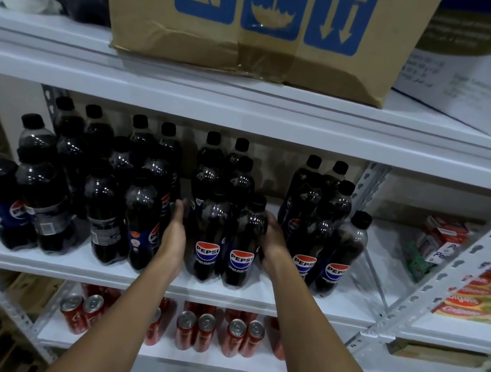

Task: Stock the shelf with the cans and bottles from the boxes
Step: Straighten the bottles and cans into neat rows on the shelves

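Observation:
Several dark Pepsi bottles with black caps stand in rows on the white middle shelf (123,277). At the front centre stands a pair of them (225,248) with labels facing me. My left hand (175,232) lies flat against the left side of that pair, fingers straight. My right hand (274,240) presses against the pair's right side, fingers wrapped partly round the right bottle. More bottle pairs stand to the right (324,252) and left (121,213). Red cans (218,333) stand in pairs on the shelf below.
A brown cardboard box (251,16) with blue handling symbols sits on the top shelf, a white box (487,74) beside it. Toothpaste cartons (481,293) fill the neighbouring bay at right. Perforated metal uprights (437,278) frame the shelf. Bare shelf lies right of the bottles.

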